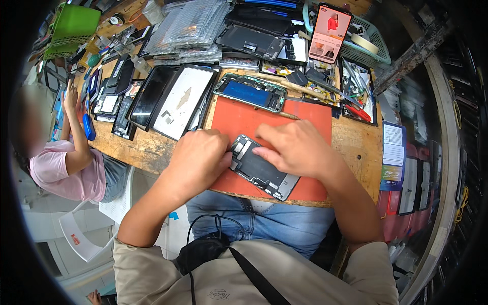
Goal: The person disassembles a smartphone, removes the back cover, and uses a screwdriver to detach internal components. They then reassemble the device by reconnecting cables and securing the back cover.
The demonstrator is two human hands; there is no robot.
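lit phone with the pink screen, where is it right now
In the head view the lit phone stands propped at the far right of the wooden bench, leaning against a green basket, well beyond the orange mat.

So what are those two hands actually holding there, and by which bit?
An opened phone body lying on the red mat. The left hand grips its upper left edge; the right hand presses fingertips on its top face. It is not lifted.

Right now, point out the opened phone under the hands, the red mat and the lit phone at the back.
opened phone [264, 175], head view, on its dark inner plate.
red mat [244, 119], head view, on its bare upper part.
lit phone [330, 33], head view, on its screen.
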